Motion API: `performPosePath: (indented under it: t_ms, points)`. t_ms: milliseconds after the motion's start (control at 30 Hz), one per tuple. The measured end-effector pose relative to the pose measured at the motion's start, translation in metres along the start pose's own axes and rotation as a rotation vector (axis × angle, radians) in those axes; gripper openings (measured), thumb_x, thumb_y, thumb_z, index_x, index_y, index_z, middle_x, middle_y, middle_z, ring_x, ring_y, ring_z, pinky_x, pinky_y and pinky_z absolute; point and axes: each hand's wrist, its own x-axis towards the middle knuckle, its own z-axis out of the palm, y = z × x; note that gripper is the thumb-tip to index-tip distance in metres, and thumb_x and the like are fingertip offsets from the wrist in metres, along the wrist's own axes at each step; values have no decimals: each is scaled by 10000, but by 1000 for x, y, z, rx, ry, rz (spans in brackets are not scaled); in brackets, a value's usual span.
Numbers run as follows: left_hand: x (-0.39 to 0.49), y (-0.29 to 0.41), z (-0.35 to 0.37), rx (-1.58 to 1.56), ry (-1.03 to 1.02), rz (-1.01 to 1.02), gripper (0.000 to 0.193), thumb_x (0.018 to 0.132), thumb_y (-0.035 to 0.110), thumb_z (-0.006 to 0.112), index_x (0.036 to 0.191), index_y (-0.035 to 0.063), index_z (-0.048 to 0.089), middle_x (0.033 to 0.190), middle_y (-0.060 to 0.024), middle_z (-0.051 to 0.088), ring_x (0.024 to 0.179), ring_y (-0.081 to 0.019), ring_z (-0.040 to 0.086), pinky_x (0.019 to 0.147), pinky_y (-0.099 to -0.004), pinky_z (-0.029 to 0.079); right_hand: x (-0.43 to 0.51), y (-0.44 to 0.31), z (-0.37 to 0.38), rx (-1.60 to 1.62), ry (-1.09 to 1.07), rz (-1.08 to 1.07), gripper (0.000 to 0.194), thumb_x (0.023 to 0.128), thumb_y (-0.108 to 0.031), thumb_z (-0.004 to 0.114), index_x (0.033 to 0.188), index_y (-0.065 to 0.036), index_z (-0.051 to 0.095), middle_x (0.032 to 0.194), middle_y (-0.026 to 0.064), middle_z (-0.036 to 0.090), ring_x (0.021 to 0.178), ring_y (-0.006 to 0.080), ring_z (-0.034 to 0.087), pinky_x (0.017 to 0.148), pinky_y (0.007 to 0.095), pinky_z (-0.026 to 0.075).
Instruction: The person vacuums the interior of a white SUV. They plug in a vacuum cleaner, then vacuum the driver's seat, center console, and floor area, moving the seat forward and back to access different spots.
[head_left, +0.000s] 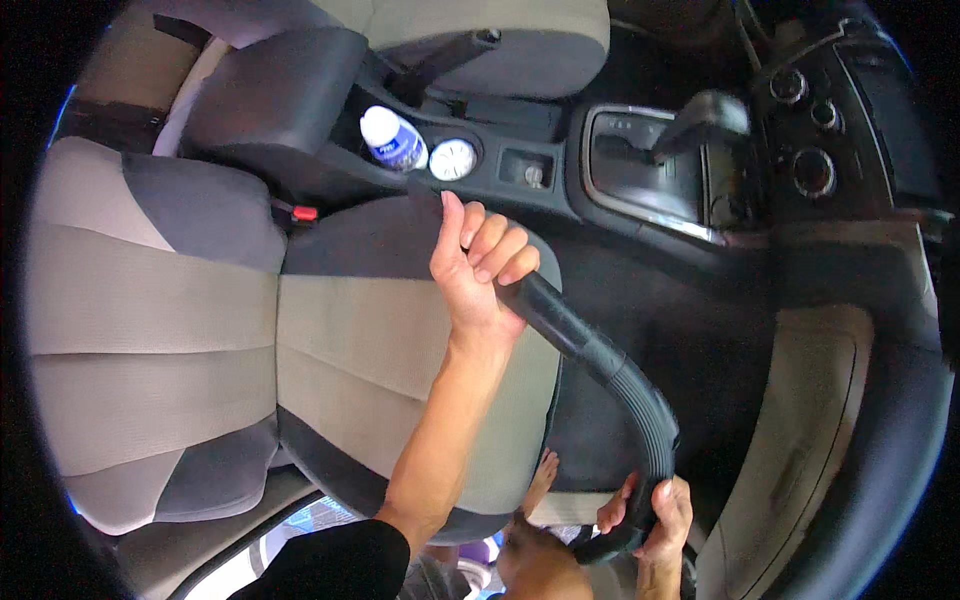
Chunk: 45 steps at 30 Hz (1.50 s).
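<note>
My left hand is closed around the narrow dark nozzle of a black vacuum cleaner hose, above the front passenger seat cushion. The nozzle's tip shows beyond my thumb, near the side of the centre console. From my hand the hose curves down to the lower right, where my right hand grips its lower part, fingers and thumb on either side. The seat has light grey fabric in the middle and dark grey edges.
The console cup holders hold a white-capped blue bottle and a round white-topped container. Beyond are a handbrake lever and a gear selector. A red buckle sits beside the seat. A bare foot shows below.
</note>
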Motion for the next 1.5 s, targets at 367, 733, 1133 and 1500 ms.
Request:
performPosePath:
  t_ms: [367,733,1133,1500]
  points:
    - [-104,110,-34,2181,-64,868,704,890,433,767,1390,-26,580,1347,-216,653,1289,-344,605,1144,-489,410,33,-126,-15,-1299,653,-446,732,646,-428,955,1120,28,632,969,142,614,896,241,617,748,381,504]
    - [-151,195,-172,2480,1104,388,1035,912,842,321,1656,124,278,1720,-138,244,1592,-392,163,1214,-697,44,82,-210,-3,-1595,417,-174,679,700,-165,871,1286,10,576,1076,148,616,910,236,631,808,375,530]
    - [-140,190,-157,2476,1102,342,1052,919,839,273,1655,88,258,1719,-166,222,1587,-418,148,1211,-701,32,158,-209,118,-1703,246,-136,304,600,-104,809,794,-27,588,621,139,571,528,273,556,544,374,446]
    - [-138,192,-155,2468,1084,277,1054,932,821,258,1650,51,241,1716,-194,201,1595,-419,103,1217,-690,12,209,-161,151,-1802,9,-164,350,651,-211,865,835,-31,629,703,192,648,659,399,667,599,458,502]
